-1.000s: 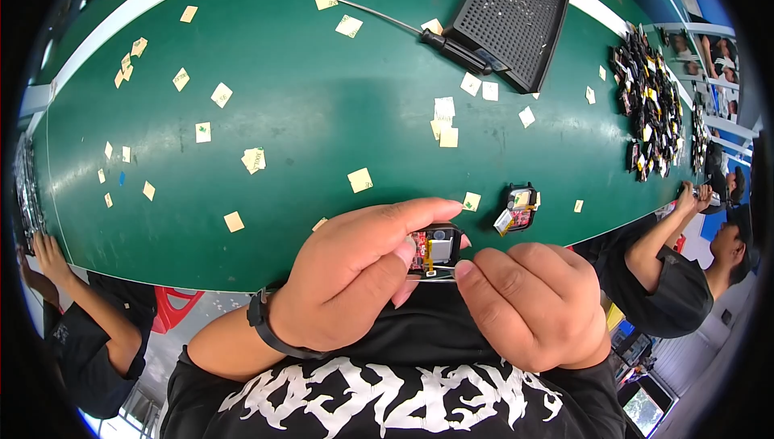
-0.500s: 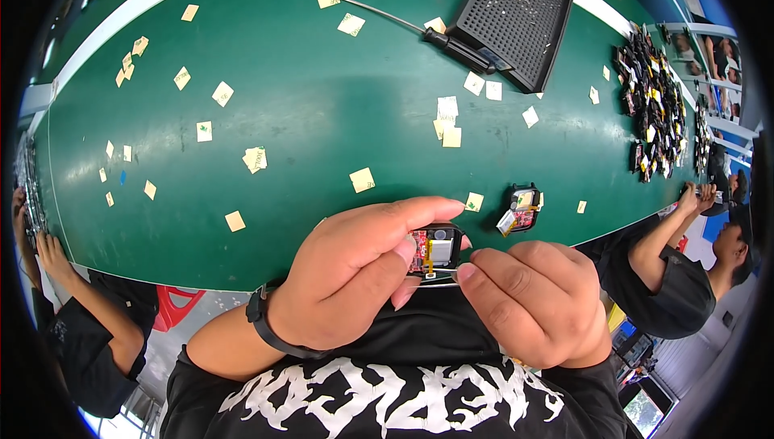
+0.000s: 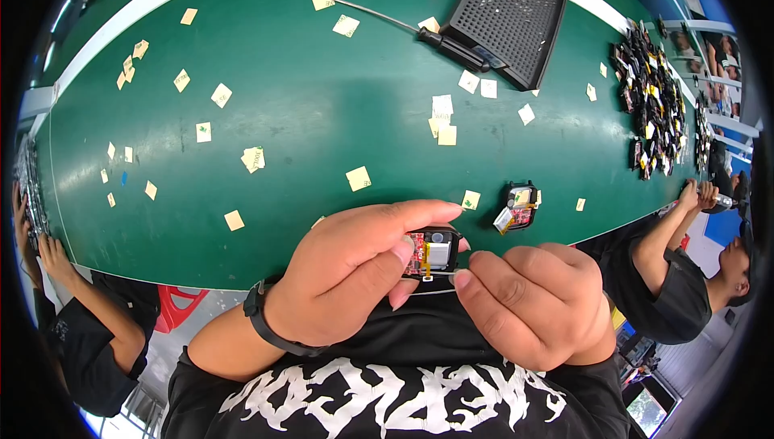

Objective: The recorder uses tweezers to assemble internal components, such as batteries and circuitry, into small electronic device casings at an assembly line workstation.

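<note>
My left hand (image 3: pixel 347 270) is closed around a small black square watch case (image 3: pixel 457 247), held just above the table's near edge. Inside the case show a red circuit board (image 3: pixel 414 262), a silver battery (image 3: pixel 439 254) and a yellow flex cable (image 3: pixel 426 258). My right hand (image 3: pixel 536 298) pinches a thin metal tool (image 3: pixel 444 273), its kind mostly hidden by the fingers. The tool's tip lies at the cable's lower end, by the case's near edge. Another open watch case (image 3: pixel 516 207) with a red board and loose silver battery rests beyond my right hand.
Pale paper squares (image 3: pixel 358 178) are scattered over the green table (image 3: pixel 322 116). A black perforated tray (image 3: pixel 512 20) stands at the far right, with a screwdriver (image 3: pixel 451 49) against it. A heap of black watch parts (image 3: pixel 651 104) lies further right. Co-workers sit on both sides.
The view has shifted slightly. The flex cable's lower end now sticks out a little further past the case's near edge, with the tool tip beside it. Both hands keep their holds.
</note>
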